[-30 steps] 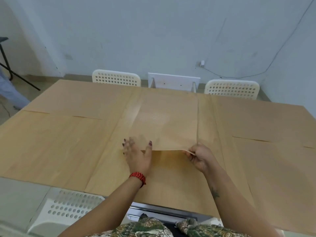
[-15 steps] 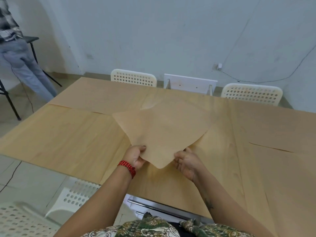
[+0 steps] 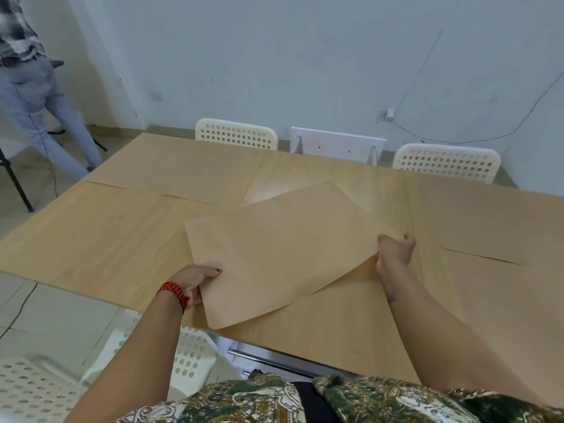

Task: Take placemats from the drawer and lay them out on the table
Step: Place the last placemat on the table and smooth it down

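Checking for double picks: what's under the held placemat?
Under the placemat's raised right edge, wood-coloured table shows. Fingers of the left hand are hidden beneath its left edge. The rest is covered.

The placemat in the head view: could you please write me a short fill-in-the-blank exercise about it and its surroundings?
1. The placemat is gripped by the left hand and the right hand, so by ____ hands in all.
2. The bracelet on the left wrist is ____.
3. Beyond the table's far edge stand ____ perforated chairs.

Missing words: two; red; two.
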